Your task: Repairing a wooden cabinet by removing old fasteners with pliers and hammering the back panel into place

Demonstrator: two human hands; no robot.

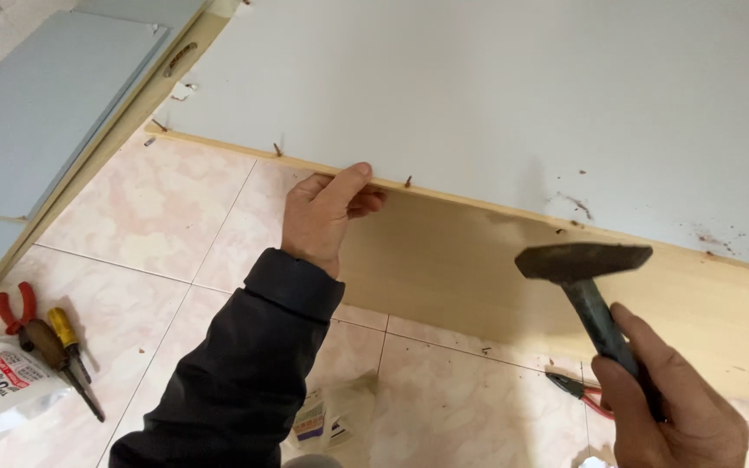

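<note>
the right hand (pixel 682 407) had its fingers closed around the handle of a hammer (pixel 584 260), head lying level just right of and below the left hand (pixel 327 212), which pinched the panel edge (pixel 478 201) beside a protruding nail (pixel 408 182).

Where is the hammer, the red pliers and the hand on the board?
Dark metal hammer (pixel 584 260), head camera view, on its blocky head.
Red-handled pliers (pixel 12 308), head camera view, on the curved red handles.
Left hand (pixel 321 215), head camera view, on the back of the hand.
</note>
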